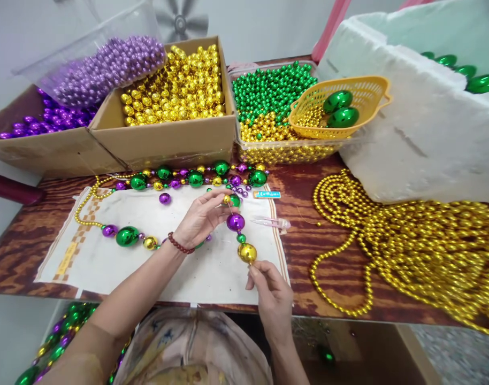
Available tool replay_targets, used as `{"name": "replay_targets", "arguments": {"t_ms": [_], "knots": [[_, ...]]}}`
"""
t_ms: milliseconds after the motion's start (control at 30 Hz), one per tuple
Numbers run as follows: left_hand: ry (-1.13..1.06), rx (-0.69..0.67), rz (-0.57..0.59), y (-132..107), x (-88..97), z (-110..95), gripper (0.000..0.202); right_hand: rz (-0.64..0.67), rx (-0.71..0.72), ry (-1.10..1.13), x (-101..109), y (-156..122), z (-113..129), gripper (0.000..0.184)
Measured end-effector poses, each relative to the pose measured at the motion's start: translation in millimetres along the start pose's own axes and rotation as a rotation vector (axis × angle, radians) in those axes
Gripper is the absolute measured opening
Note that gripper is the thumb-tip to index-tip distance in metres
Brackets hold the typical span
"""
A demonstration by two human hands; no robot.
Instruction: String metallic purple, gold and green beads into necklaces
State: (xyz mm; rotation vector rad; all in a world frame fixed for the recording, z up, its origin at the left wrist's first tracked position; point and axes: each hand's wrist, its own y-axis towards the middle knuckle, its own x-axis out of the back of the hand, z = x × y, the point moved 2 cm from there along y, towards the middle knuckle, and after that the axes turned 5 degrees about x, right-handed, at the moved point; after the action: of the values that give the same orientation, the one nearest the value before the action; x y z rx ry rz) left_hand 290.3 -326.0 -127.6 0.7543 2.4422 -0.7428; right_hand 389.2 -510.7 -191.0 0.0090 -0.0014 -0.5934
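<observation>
A strand of shiny beads hangs between my hands, with a purple bead (235,221), a small green bead (241,238) and a large gold bead (247,252). My left hand (200,216), wearing a brown bead bracelet (181,244), pinches the strand's upper part by a small gold bead (227,199). Just below the large gold bead, my right hand (270,294) is closed with thumb and forefinger on the strand's lower end. Leftward on the white cloth (180,278), a strung part with a big green bead (127,236) runs behind my left wrist.
Behind the cloth stand boxes of purple beads (47,117) and gold beads (176,85), and a tub of green beads (274,91) bearing a yellow basket (373,88). Clear tweezers (272,222) lie at the cloth's right. Gold bead chains (429,262) heap on the table's right.
</observation>
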Motion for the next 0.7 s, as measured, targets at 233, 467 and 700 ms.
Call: {"name": "replay_targets", "arguments": {"t_ms": [233,467,700], "knots": [[0.028,-0.066,-0.077,-0.2,-17.6,33.9,0.03,0.009,-0.113,0.06,-21.9,5.0,-11.8,0.022],[0.26,-0.023,-0.036,22.1,-29.7,64.8,0.035,0.077,-0.144,-0.036,11.0,31.8,-4.0,0.024],[0.556,0.16,0.396,25.1,-45.5,80.5,0.03,-0.142,-0.079,0.174,44.1,79.5,7.4,0.02]]}}
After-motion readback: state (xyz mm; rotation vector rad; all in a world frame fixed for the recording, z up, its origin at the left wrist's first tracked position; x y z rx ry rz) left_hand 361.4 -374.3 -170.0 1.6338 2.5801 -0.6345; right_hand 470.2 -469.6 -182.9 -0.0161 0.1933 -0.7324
